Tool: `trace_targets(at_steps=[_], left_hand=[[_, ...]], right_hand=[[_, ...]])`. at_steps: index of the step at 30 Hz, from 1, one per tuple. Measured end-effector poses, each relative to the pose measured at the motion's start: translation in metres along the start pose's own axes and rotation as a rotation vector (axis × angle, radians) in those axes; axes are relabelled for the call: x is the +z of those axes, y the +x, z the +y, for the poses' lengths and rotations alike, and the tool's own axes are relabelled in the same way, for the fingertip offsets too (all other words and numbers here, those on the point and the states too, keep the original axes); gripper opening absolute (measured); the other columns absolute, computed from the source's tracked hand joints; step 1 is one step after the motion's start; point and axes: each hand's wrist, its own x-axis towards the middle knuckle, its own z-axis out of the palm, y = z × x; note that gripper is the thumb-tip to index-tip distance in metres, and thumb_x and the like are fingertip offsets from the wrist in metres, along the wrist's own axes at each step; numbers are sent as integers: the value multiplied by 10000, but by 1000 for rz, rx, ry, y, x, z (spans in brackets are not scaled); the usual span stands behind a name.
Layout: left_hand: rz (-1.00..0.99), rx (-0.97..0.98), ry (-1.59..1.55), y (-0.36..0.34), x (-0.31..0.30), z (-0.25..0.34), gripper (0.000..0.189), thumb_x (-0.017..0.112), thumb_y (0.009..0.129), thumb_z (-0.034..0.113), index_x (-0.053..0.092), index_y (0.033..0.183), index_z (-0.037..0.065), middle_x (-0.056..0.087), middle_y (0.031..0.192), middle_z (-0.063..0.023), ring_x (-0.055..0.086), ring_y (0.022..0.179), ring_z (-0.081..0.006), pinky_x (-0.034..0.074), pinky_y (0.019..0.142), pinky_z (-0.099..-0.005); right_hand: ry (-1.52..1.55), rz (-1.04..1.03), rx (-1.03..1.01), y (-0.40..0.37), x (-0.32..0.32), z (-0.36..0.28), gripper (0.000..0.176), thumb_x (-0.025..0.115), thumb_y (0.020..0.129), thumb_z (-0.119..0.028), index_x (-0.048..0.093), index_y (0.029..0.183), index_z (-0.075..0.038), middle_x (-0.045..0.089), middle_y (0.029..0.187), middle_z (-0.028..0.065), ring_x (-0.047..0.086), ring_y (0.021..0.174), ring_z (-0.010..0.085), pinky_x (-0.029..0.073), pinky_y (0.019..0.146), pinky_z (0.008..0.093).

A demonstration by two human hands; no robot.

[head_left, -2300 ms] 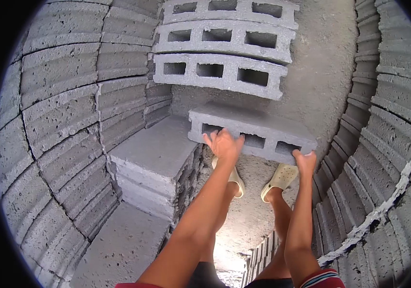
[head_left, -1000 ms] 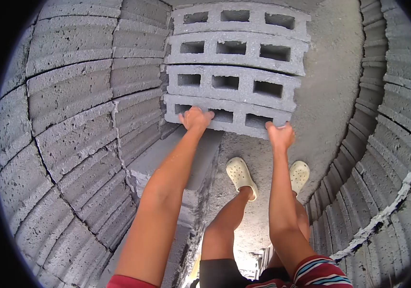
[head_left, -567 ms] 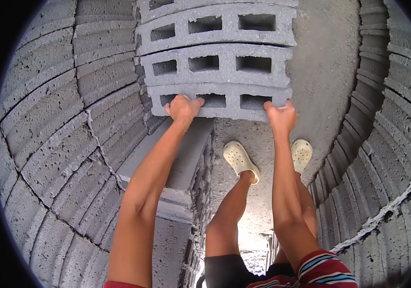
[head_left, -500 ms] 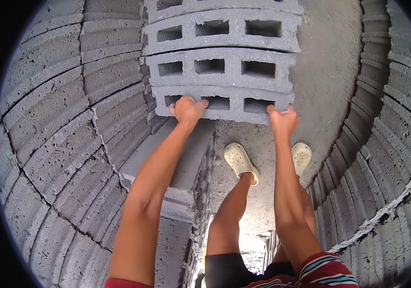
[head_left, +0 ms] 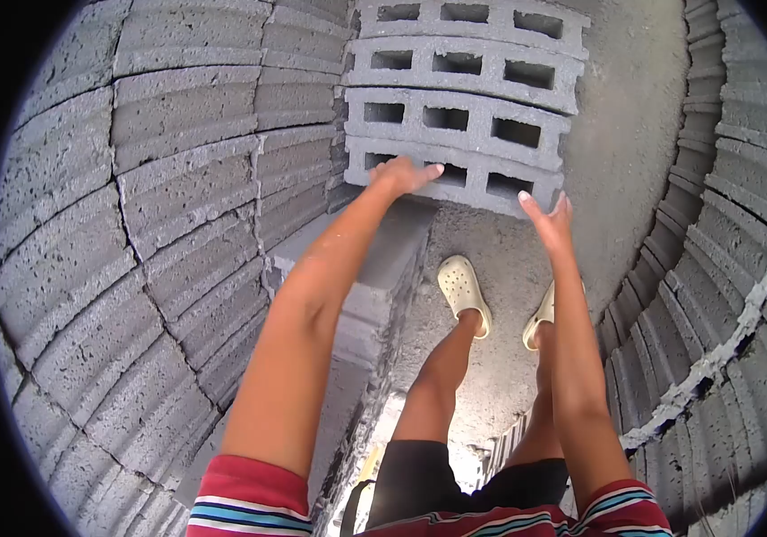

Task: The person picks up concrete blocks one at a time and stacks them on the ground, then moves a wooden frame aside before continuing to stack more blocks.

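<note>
A row of grey hollow concrete blocks stands ahead of me, their rectangular holes facing up. My left hand [head_left: 404, 176] is at the near edge of the closest concrete block [head_left: 476, 184], thumb stretched out over the middle hole and fingers spread loosely by the left one. Just off that block's right end is my right hand [head_left: 552, 222], thumb and fingers apart with nothing between them. The block sits flush behind the others, slightly slanted in view.
Stacked blocks form a tall wall [head_left: 186, 107] on the left and another wall [head_left: 670, 331] on the right. A low block ledge [head_left: 374, 242] juts out beside my legs. My feet in cream clogs [head_left: 462, 286] stand on the concrete floor [head_left: 621, 125].
Both hands have loosened from the nearest block, the right one drawing back from its end. The view has shifted, and my right foot has moved inward.
</note>
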Motion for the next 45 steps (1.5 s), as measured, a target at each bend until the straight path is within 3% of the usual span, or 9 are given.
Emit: trace_targets(at_steps=[3, 7, 9, 14, 18, 23, 31, 36, 45], left_hand=[[-122, 247, -78, -58, -77, -19, 696, 466, 750, 570, 553, 1038, -58, 534, 1086, -253, 498, 1043, -371, 382, 882, -393], [-196, -26, -53, -126, -137, -79, 662, 472, 789, 513, 493, 1144, -46, 496, 1167, -227, 448, 1132, -317, 324, 953, -356], [-32, -260, -49, -137, -109, -127, 673, 459, 800, 498, 462, 1164, -67, 462, 1194, -249, 423, 1153, -329, 314, 962, -355], [454, -117, -293, -173, -65, -174, 687, 465, 812, 471, 391, 1200, -90, 416, 1214, -270, 370, 1153, -368, 277, 978, -396], [407, -91, -377, -180, -62, -173, 797, 540, 742, 530, 378, 1201, -101, 415, 1200, -265, 352, 1156, -361, 253, 993, -393], [316, 43, -141, -194, -59, -162, 961, 635, 623, 593, 353, 1211, -112, 389, 1223, -286, 339, 1185, -339, 258, 993, -392], [-51, -103, -717, -204, -15, -123, 810, 768, 545, 436, 444, 1074, -86, 556, 1046, -222, 549, 970, -310, 405, 860, -329], [-66, -13, -790, -213, 7, -78, 528, 774, 579, 88, 448, 974, -40, 592, 932, -135, 575, 870, -191, 458, 767, -282], [228, 61, -631, -250, 118, 89, 345, 611, 696, 332, 524, 832, 26, 598, 786, -117, 523, 877, -272, 312, 867, -372]], right_hand=[[43, -147, 30, -68, -33, -47, 769, 613, 715, -468, 382, 1218, 66, 367, 1266, 259, 370, 1180, 345, 299, 974, 368], [464, -635, 357, -173, 2, -108, 811, 591, 721, -516, 365, 1224, 78, 481, 1159, 263, 517, 1037, 291, 389, 881, 347], [362, -546, 389, -211, 44, -128, 962, 551, 685, -623, 282, 1259, 101, 481, 1129, 290, 490, 1059, 344, 357, 915, 350], [619, -357, 598, -219, 70, -147, 805, 673, 660, -320, 297, 1234, 102, 438, 1182, 268, 444, 1109, 307, 342, 920, 340], [717, -391, 628, -216, 66, -141, 787, 678, 670, -300, 296, 1236, 92, 461, 1143, 238, 459, 1069, 292, 352, 901, 335], [847, -393, 664, -200, 48, -112, 721, 678, 679, -276, 338, 1211, 74, 484, 1097, 189, 477, 992, 263, 366, 866, 368], [928, -418, 592, -153, 1, -70, 289, 624, 718, -231, 574, 919, -28, 566, 868, 66, 522, 833, 179, 419, 757, 325], [409, -355, 492, -128, -74, -78, 674, 609, 730, -376, 411, 1202, 63, 496, 1141, 196, 495, 1017, 263, 376, 867, 327], [4, -298, 388, -148, -88, -34, 950, 666, 557, -579, 437, 1094, 171, 531, 1034, 305, 537, 1002, 344, 414, 852, 353]])
